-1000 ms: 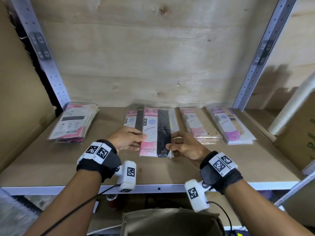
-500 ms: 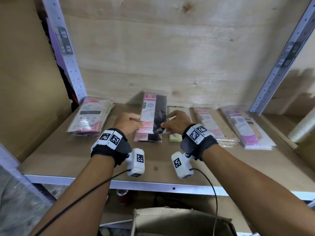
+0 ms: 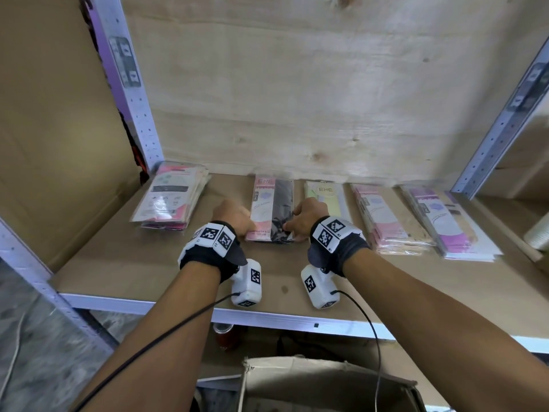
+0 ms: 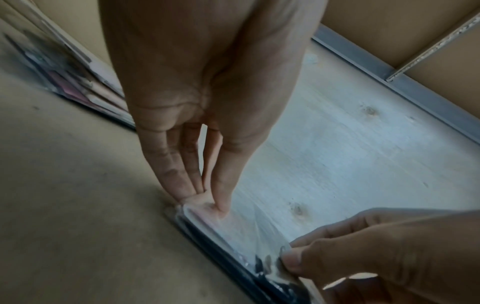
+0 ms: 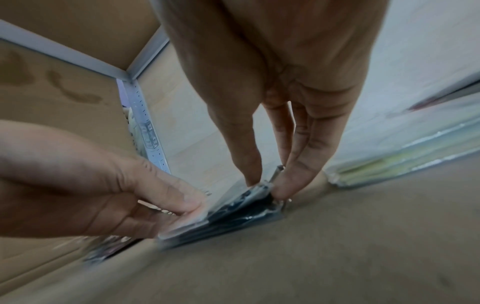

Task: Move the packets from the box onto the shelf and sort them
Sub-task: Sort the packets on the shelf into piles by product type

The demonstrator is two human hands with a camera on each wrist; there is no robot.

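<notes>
A pink and black packet (image 3: 273,203) lies on a pile of the same kind, mid-shelf near the back wall. My left hand (image 3: 248,226) pinches its near left corner, thumb on top, as the left wrist view shows (image 4: 210,200). My right hand (image 3: 292,227) pinches the near right corner (image 5: 265,183). In the right wrist view the packet (image 5: 233,211) is lifted slightly off the ones beneath. The cardboard box (image 3: 326,385) stands below the shelf's front edge; its inside is hidden.
On the wooden shelf (image 3: 133,272) lie a stack at the left (image 3: 170,200), a yellow-green stack (image 3: 326,194), a pink stack (image 3: 389,221) and a purple stack (image 3: 445,224). Metal uprights (image 3: 136,108) stand at both sides. A white roll (image 3: 539,233) lies far right.
Both hands carried the packet from the front of the shelf back onto the pink and black pile and lowered it flat. The head view has shifted closer.
</notes>
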